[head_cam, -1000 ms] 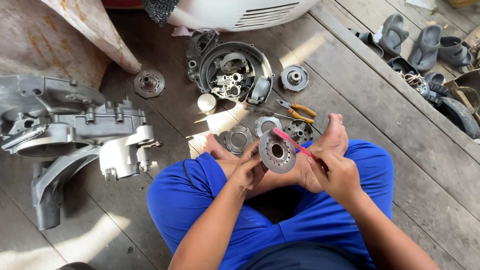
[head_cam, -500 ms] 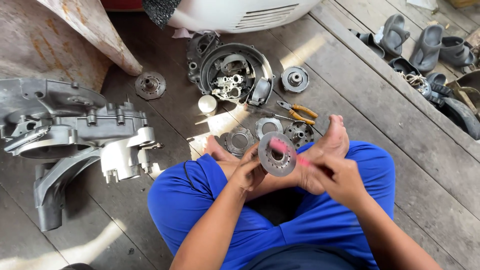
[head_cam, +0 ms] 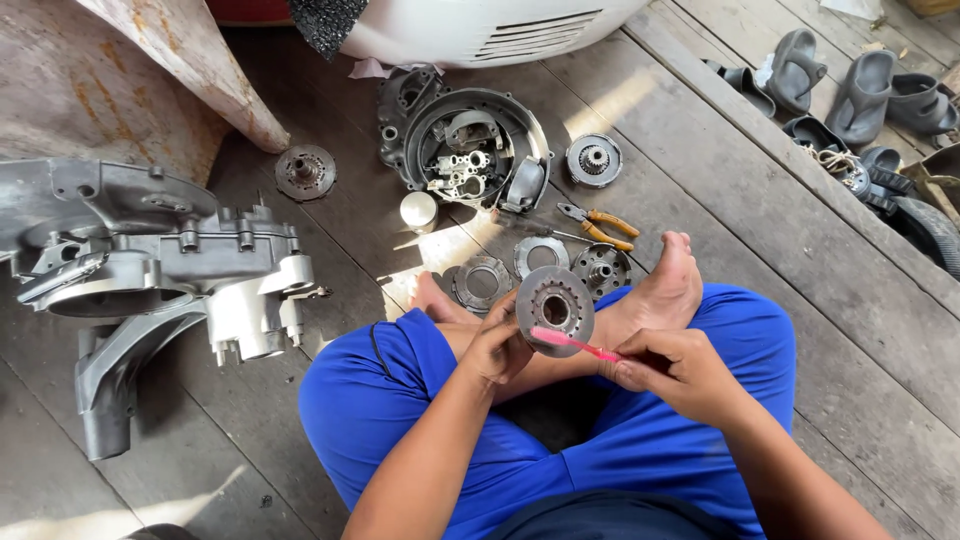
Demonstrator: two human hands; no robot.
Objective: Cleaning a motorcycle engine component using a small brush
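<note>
Head view: left hand [head_cam: 497, 345] closed around the edge of a round metal disc [head_cam: 555, 307], held upright above the crossed legs; right hand [head_cam: 672, 372] pinched shut on a pink toothbrush [head_cam: 572, 343], its head touching the disc's lower face. Wooden floor [head_cam: 760, 200]: pliers [head_cam: 600, 222], three round metal parts just beyond the bare feet, circular housing [head_cam: 467, 150], grey engine casing [head_cam: 150, 270] at left, sandals [head_cam: 840, 85] at upper right.
</note>
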